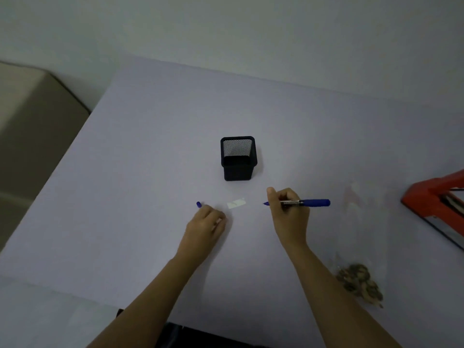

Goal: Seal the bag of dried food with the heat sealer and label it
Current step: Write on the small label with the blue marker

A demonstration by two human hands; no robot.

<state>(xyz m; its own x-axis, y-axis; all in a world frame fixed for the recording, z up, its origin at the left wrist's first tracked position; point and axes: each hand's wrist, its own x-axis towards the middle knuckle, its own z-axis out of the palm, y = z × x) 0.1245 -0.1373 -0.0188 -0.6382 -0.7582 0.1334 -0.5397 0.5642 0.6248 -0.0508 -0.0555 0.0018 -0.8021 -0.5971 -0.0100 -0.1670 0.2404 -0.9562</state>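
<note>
My right hand is gripping the uncapped blue marker; my left hand is pinching its blue cap. The small white paper label is looking light and flimsy, so I am judging 1 edge the best hold.

Table bears mesh cup, label, bag, perhaps sealer.

One head-worn camera looks forward and steeply down, close over the table.

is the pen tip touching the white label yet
Apart. The head view shows bare table between the tip of the blue pen in the right hand and the white label.
</note>
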